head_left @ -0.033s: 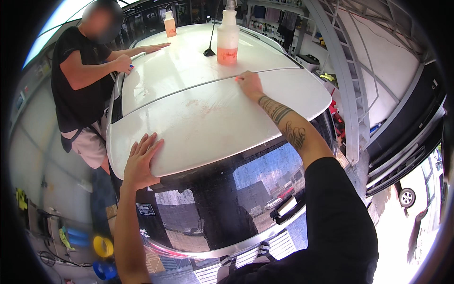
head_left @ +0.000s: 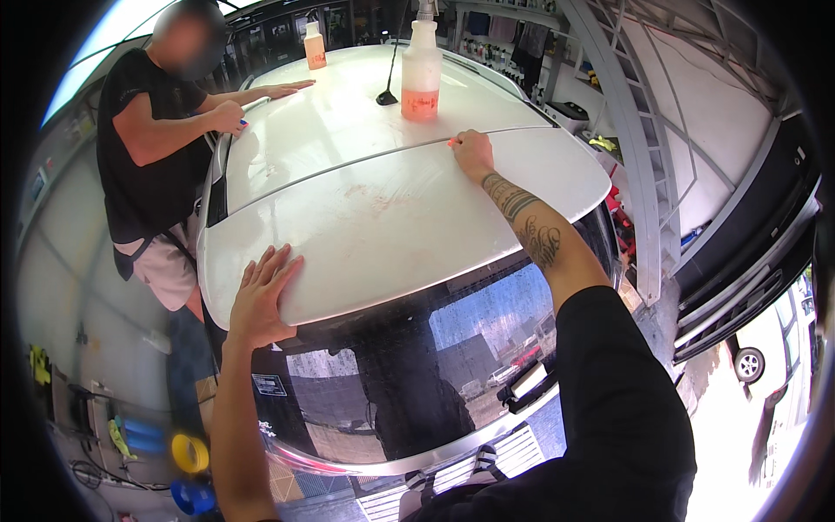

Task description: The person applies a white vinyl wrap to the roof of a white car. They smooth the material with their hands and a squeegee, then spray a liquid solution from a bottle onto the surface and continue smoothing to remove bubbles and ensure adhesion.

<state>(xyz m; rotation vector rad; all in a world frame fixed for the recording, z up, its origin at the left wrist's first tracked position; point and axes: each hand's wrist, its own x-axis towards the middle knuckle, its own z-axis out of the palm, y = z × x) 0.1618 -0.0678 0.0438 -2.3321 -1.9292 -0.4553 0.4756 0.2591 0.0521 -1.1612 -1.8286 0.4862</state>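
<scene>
My left hand (head_left: 263, 300) lies with fingers spread on the left part of the white spoiler (head_left: 365, 252) at the car's rear edge. Farther right, my right hand (head_left: 474, 157) is closed round a small orange-red piece (head_left: 453, 142), pressed close to the seam between spoiler and roof. Most of that piece is hidden by the fingers. Beyond it, a spray bottle (head_left: 420, 96) with orange-pink liquid stands upright on the white roof (head_left: 330, 122). Reddish smears (head_left: 378, 196) mark the spoiler between my hands.
A co-worker (head_left: 143, 148) leans over the roof's left side, one hand flat, the other closed on something blue and red. A second spray bottle (head_left: 315, 50) stands farther back, and an antenna (head_left: 386, 96) rises mid-roof. Below the spoiler is the dark rear window (head_left: 391, 391); a ladder (head_left: 639, 148) stands right.
My right hand has slid a little to the right along the seam with the orange-red piece. My left hand stays in place on the spoiler.
</scene>
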